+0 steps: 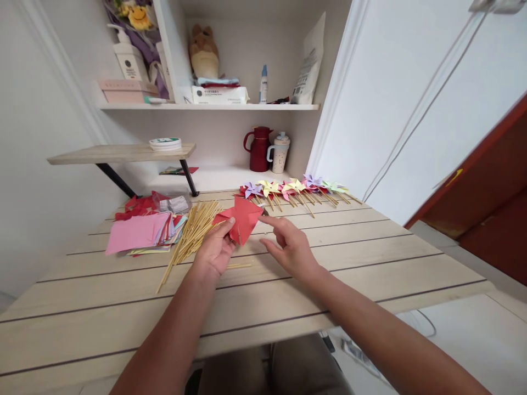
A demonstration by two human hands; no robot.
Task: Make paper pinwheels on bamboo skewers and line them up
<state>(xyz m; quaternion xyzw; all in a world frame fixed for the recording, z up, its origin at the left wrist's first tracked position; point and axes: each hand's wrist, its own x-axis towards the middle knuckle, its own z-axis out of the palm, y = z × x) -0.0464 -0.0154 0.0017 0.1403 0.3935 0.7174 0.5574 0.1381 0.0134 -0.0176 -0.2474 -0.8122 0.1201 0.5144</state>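
A piece of red paper (244, 219) with pointed corners is hanging just above the middle of the desk (263, 307), in front of the person. The left hand (217, 244) is pinching its lower left side, the thumb lying on top. The right hand (289, 244) is holding nothing that shows; its thumb and forefinger are standing apart, the forefinger's tip pointing at the paper's right edge, and whether it is touching there I cannot tell. A couple of loose sticks (239, 266) are lying just beside the left hand, and a big heap of sticks (197, 225) is spreading out to its left. Past that heap, a stack of coloured paper (138, 231) is sitting with pink sheets on top, and some crumpled red stuff (138, 207) is lying behind it. Toward the back right, paper pinwheels (293, 186) in purple, yellow, pink and green are resting in a row on their sticks. Behind them, a dark red jug (260, 151) and a pale cup (280, 154) with a handle are standing side by side
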